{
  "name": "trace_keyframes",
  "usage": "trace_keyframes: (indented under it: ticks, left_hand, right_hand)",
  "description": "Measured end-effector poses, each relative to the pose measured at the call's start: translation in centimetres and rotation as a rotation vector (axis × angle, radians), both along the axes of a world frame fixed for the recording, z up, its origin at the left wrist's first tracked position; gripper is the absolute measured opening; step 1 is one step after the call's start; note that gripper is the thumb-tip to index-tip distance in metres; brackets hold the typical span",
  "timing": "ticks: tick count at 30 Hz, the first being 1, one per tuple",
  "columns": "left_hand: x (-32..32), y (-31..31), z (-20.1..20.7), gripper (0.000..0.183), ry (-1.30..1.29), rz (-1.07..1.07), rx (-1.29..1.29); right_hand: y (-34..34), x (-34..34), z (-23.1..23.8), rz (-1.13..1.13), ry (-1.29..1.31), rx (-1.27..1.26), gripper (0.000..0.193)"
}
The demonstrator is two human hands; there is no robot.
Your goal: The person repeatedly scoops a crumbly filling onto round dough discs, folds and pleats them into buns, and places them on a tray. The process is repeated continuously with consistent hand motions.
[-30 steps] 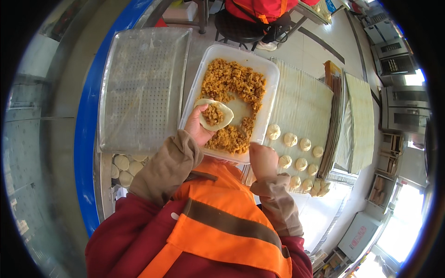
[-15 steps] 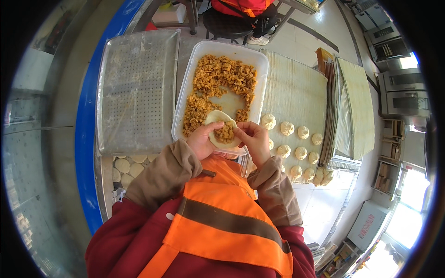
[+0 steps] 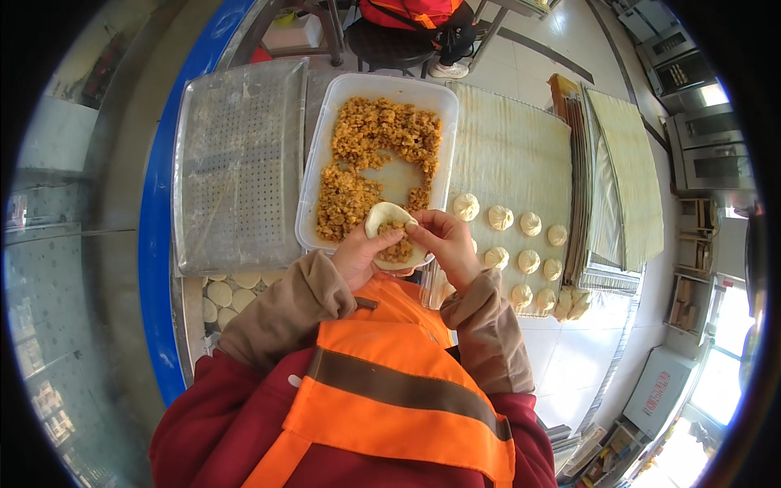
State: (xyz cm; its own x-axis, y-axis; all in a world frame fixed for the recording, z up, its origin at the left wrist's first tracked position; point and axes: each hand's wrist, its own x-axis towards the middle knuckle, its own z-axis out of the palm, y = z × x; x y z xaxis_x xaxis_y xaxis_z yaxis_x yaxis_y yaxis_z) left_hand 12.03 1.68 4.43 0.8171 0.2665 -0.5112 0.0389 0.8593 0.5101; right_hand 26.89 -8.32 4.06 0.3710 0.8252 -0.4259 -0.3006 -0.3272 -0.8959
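Observation:
A round dough wrapper [image 3: 381, 216] with brown minced filling in its middle is held over the near edge of a white plastic tub [image 3: 304, 213]. My left hand [image 3: 358, 254] cradles it from the left, its thumb lying on the filling [image 3: 395, 250]. My right hand [image 3: 446, 241] pinches the wrapper's right rim between thumb and fingertips. Crumbly orange-brown filling [image 3: 350, 199] lines the tub, with a bare patch of its floor showing. To the right, several pleated buns [image 3: 529, 261] sit in rows on a lined tray [image 3: 512, 138].
A perforated metal tray [image 3: 236, 163] lies left of the tub. Flat dough rounds [image 3: 220, 294] show below it. Stacked trays [image 3: 622, 179] stand at the right. Beyond the table, a person in red and orange [image 3: 415, 12] sits on a black stool [image 3: 386, 45].
My left thumb has moved further over the filling, and the wrapper's right rim is drawn inward at my right fingertips. The whole view has shifted slightly.

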Motion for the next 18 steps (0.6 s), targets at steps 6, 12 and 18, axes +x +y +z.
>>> trace_keyframes:
  ticks: [6,12,18]
  left_hand:
    - [0.3,-0.3,0.6,0.029,0.068,0.056,0.046]
    - [0.0,-0.2,0.0,0.025,0.106,0.039,0.060]
    - [-1.0,0.2,-1.1,0.027,0.070,-0.044,0.149]
  right_hand:
    - [-0.4,-0.9,1.7,0.080,-1.018,0.273,0.017]
    - [0.5,0.0,2.6,0.158,-0.565,0.108,0.021]
    - [1.0,0.2,2.7,0.252,-0.673,0.270,0.017]
